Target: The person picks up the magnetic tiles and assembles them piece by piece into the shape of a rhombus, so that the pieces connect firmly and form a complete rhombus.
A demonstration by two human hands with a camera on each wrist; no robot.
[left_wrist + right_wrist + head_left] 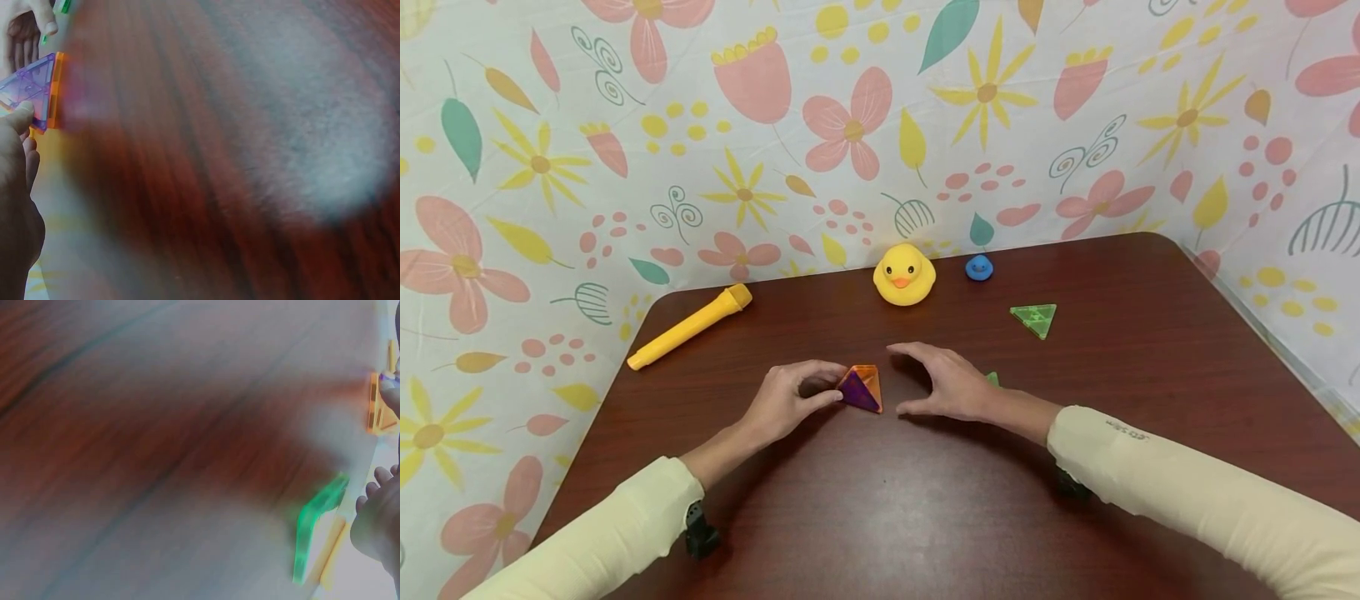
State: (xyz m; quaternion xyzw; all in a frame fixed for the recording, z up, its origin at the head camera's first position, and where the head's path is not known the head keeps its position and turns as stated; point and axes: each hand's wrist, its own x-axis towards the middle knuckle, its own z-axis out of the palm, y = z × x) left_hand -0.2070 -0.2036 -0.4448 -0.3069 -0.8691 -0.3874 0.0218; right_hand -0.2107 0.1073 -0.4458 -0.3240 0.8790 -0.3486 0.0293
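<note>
One purple-and-orange piece [861,390] is being pinched by the left hand [785,400]. Just right, the right hand [946,383] is holding its fingers apart.

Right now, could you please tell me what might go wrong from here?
The left hand pinches the purple-and-orange piece at one side, so it might tip or slip if nudged. The right hand, open opposite, could bump it. A green piece sits by the right wrist, mostly hidden in the head view, so that arm might knock it.
</note>
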